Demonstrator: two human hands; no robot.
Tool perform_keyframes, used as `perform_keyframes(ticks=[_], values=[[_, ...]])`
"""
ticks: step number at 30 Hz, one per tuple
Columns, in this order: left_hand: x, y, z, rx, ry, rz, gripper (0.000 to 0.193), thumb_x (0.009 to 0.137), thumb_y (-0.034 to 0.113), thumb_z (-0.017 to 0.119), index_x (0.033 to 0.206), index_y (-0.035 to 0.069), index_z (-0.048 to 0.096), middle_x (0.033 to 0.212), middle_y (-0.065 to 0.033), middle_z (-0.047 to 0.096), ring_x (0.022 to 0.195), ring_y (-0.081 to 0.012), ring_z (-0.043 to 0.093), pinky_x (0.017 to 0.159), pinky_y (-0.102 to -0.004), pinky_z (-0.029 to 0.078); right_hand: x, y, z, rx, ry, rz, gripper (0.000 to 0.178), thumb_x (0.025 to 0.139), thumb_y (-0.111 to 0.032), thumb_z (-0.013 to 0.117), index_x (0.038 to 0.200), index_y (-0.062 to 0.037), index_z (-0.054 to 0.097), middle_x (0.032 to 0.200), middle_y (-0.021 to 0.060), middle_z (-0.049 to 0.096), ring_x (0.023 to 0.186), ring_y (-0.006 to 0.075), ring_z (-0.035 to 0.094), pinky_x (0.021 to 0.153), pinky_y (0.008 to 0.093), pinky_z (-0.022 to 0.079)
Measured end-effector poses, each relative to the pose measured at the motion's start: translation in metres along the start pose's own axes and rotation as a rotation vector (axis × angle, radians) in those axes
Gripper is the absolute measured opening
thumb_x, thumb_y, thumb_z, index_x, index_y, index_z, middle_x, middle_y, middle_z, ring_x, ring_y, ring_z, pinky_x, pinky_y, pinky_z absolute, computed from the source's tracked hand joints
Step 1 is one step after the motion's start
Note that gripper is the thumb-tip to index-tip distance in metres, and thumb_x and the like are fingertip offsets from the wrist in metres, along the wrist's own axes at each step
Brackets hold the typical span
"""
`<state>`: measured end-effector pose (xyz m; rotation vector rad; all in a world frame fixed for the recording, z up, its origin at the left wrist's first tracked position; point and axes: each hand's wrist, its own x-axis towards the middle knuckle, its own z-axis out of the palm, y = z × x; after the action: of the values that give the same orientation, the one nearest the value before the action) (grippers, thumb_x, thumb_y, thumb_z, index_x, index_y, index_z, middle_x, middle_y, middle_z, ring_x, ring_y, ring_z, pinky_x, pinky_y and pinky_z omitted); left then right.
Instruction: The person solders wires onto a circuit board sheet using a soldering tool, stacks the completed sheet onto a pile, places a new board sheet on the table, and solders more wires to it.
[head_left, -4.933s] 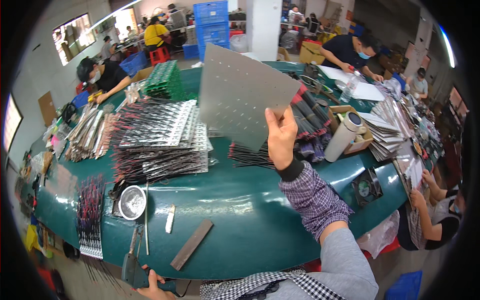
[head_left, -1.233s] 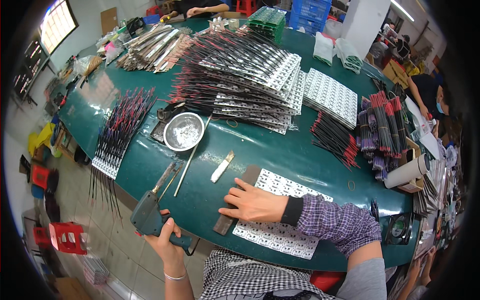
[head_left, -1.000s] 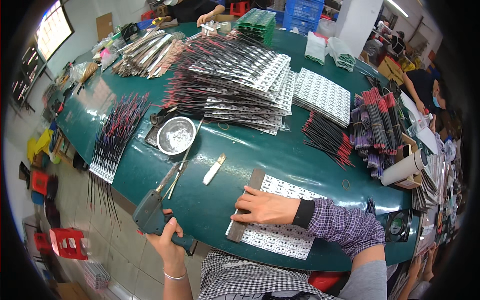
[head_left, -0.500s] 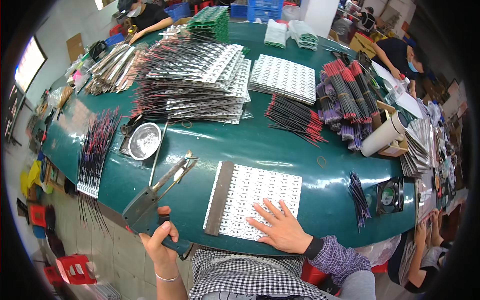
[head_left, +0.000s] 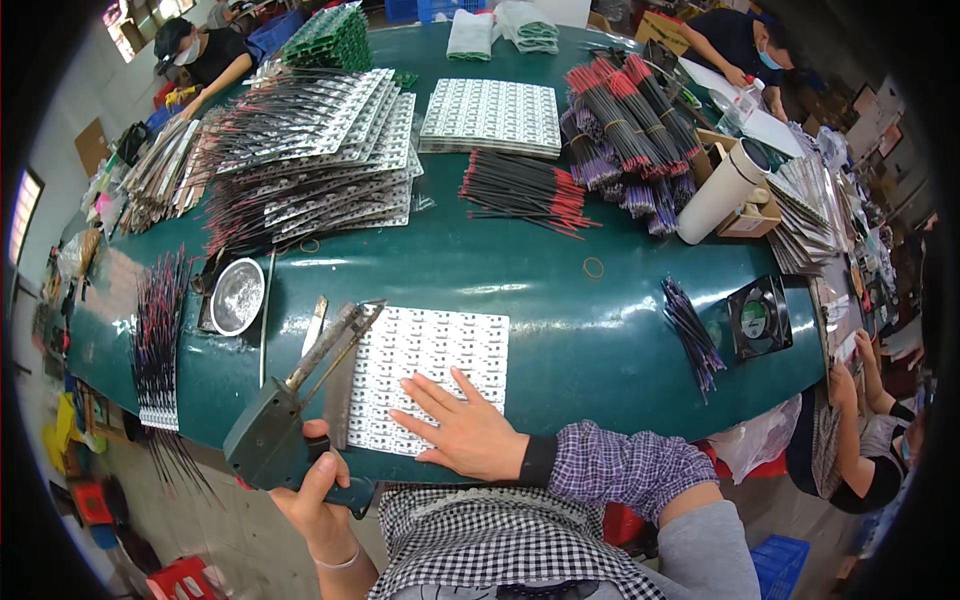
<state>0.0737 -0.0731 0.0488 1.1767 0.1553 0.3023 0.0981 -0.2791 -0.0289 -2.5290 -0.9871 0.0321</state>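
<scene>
Soldering gun (head_left: pixel 268 438) — now over bar (head_left: pixel 338 400), right hand (head_left: pixel 468 437) on panel (head_left: pixel 450 345)

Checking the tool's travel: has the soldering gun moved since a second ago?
Yes: the soldering gun has shifted rightward, its tip farther from the metal bowl.

A white patterned panel (head_left: pixel 440 345) lies flat on the table (head_left: pixel 570 350), a brown bar (head_left: pixel 340 405) along its left. The green soldering gun (head_left: pixel 266 430) slants upward.
</scene>
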Motion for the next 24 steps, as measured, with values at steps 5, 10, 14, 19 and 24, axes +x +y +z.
perform_keyframes(ticks=[5,10,14,19,24], values=[[0.007,0.002,0.005,0.051,0.019,0.055,0.054,0.077,-0.005,0.066,0.128,-0.004,0.05,0.11,-0.0207,0.063,0.055,-0.0131,0.051,0.048,-0.0225,0.043,0.015,-0.006,0.01,0.033,0.062,-0.026,0.064,0.092,-0.043,0.06,0.145,-0.0114,0.043,0.155,0.0193,0.031,0.145,0.0328,0.027,0.116,0.0578,0.021],[0.014,0.0,0.008,0.066,0.014,0.048,0.053,0.077,-0.006,0.065,0.127,-0.005,0.05,0.11,-0.0203,0.064,0.057,-0.0129,0.051,0.049,-0.0223,0.043,0.019,0.01,0.002,0.198,0.059,-0.099,0.06,0.091,-0.029,0.064,0.144,-0.0133,0.043,0.155,0.0188,0.031,0.146,0.0344,0.026,0.116,0.0568,0.023],[0.021,-0.009,-0.005,0.05,0.007,0.115,0.044,0.078,-0.005,0.064,0.121,-0.008,0.054,0.111,-0.0192,0.064,0.058,-0.0114,0.05,0.05,-0.0216,0.042,0.024,0.074,-0.047,0.017,0.292,0.129,0.055,0.085,-0.014,0.064,0.137,-0.003,0.049,0.152,0.0207,0.034,0.145,0.0362,0.027,0.116,0.0522,0.026],[0.028,-0.014,-0.006,0.119,0.056,0.033,0.033,0.083,-0.002,0.064,0.113,-0.01,0.054,0.112,-0.017,0.063,0.057,-0.0074,0.047,0.048,-0.021,0.038,0.055,0.178,-0.062,-0.494,0.543,0.311,0.049,0.086,-0.007,0.053,0.133,0.0064,0.048,0.146,0.0272,0.039,0.139,0.0393,0.037,0.115,0.0485,0.03],[0.028,-0.014,0.015,0.125,0.07,-0.047,0.028,0.08,-0.004,0.068,0.106,-0.006,0.058,0.089,-0.0113,0.058,0.055,-0.0118,0.047,0.049,-0.0244,0.039,0.095,0.244,-0.063,-0.746,0.505,0.425,0.033,0.084,-0.013,0.054,0.11,0.0074,0.061,0.1,0.0172,0.058,0.099,0.0319,0.053,0.091,0.0406,0.044]])
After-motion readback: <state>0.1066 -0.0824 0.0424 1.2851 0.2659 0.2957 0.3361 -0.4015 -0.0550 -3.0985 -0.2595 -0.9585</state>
